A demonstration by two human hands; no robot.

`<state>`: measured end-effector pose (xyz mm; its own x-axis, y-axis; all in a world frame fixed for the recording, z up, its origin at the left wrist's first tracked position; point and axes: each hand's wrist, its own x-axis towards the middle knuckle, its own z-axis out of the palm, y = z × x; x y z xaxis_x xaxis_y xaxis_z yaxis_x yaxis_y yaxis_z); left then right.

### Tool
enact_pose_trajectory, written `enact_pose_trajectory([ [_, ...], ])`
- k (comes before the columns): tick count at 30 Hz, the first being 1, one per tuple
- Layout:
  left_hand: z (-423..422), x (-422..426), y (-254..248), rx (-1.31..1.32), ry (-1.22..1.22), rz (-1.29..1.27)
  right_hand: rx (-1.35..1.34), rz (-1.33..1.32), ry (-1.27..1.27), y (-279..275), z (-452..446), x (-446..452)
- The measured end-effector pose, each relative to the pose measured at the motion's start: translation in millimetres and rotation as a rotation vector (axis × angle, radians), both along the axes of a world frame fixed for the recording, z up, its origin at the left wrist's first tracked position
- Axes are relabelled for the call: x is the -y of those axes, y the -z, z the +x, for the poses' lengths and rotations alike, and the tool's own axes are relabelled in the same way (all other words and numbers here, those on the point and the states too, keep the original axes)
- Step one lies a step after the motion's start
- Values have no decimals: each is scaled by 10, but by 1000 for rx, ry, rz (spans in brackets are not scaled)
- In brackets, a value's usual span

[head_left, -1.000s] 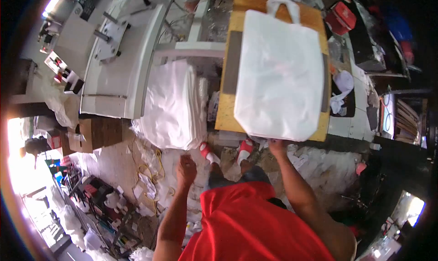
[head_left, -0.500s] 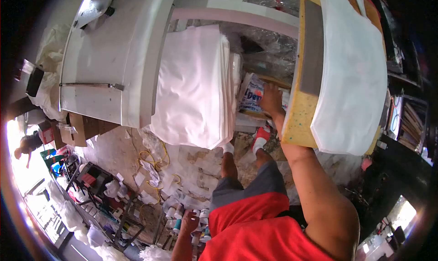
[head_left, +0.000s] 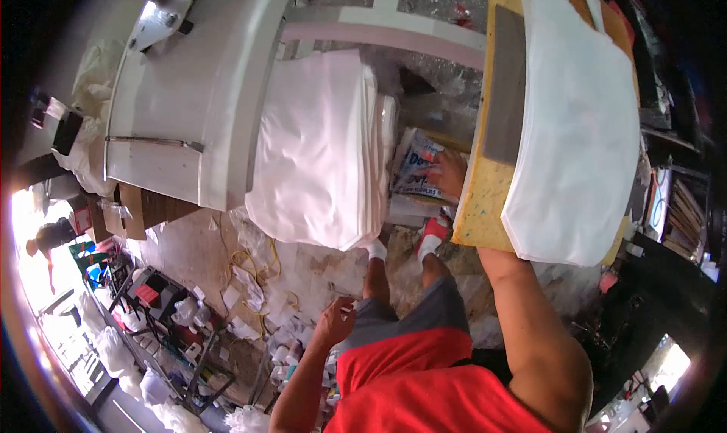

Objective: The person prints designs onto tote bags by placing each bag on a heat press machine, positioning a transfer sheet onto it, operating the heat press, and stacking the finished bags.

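Observation:
My right hand (head_left: 452, 174) reaches down beneath the yellow board, its fingers over the edge of a white packet (head_left: 413, 163) with blue lettering. The board hides part of that wrist and forearm. My left hand (head_left: 335, 323) is raised at my left side, fingers curled, with a small white thing (head_left: 347, 308) at the fingertips that I cannot make out. A thick stack of white fabric sheets (head_left: 310, 153) hangs just left of the packet. On the speckled yellow board (head_left: 473, 213) lie a dark grey pad (head_left: 505, 92) and white bag-shaped fabric pieces (head_left: 572, 138).
A light metal table or machine top (head_left: 189, 92) fills the upper left, and a pale frame bar (head_left: 386, 28) crosses the top. Yellow cord (head_left: 246, 265), scraps and several containers litter the floor. Another person's arm (head_left: 50, 238) shows at the far left.
My left hand has risen and moved right, towards my shorts. My right hand stays at the packet, which now sits at a slightly different angle. The view has shifted a little.

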<state>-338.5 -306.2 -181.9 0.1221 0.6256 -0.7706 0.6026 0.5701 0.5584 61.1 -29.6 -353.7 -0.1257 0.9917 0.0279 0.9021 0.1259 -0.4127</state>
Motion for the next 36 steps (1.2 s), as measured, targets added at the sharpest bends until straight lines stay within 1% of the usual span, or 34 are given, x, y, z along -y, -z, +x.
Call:
enact_pose_trajectory([
  [1, 62, 53, 17, -7, -3, -18, -58, -38, -26, 5, -27, -5],
  [3, 147, 174, 54, 59, -19, 60, -171, -112, -76, 28, -80, 20],
  [9, 265, 428, 132, 45, 66, -15, -88, -141, -86, -189, -205, 64],
  [10, 318, 372, 97, 46, 61, -11, -69, -142, -86, -156, -194, 106],
  [12, 430, 211, 20, -27, 214, 143, -22, -146, -78, -157, -200, 222],
  [13, 507, 111, -24, -28, 214, 147, 5, -151, -72, -210, -216, 326],
  [15, 704, -157, -125, -45, 72, 315, 55, -145, -65, -397, -258, 667],
  [16, 832, -343, -260, -40, 79, 329, 77, -144, -63, -539, -275, 863],
  [18, 1122, -693, -641, -259, 139, 650, 65, -179, -124, -974, -311, 1316],
  [19, 1226, -775, -782, -239, 151, 675, 53, -185, -164, -1272, -313, 1512],
  [20, 1346, -855, -912, -234, 169, 695, -284, -659, -199, -1912, -277, 1551],
  [22, 1532, -955, -1072, -197, 214, 750, -535, -618, -358, -2270, -41, 1879],
  [23, 1528, -980, -1132, 4, 268, 520, -523, -587, -326, -2519, 81, 1928],
  [24, 1566, -1018, -1178, 190, 324, 280, -554, -648, -242, -2789, 218, 1997],
  [25, 1689, -1139, -1442, 188, 340, 389, -589, -708, -163, -3079, 363, 2026],
  [26, 1804, -1300, -1690, 199, 366, 410, -586, -679, -142, -3386, 547, 2015],
  [28, 2019, -1689, -2067, 99, 361, 250, -771, -892, 78, -3913, 1022, 1936],
  [30, 2151, -2042, -2103, 151, 265, 380, -854, -653, 216, -4129, 1527, 1872],
  [32, 2392, -2473, -1957, 151, 149, 614, -852, -242, 476, -4174, 1906, 1729],
  [34, 2796, -2852, -1986, 477, -89, 670, -1060, 174, 584, -3956, 2212, 1509],
  [35, 2940, -3046, -2016, 433, -69, 674, -1063, 191, 576, -3898, 2322, 1392],
  [36, 3064, -3216, -2036, 389, -51, 679, -925, 321, 677, -3861, 2409, 1272],
])
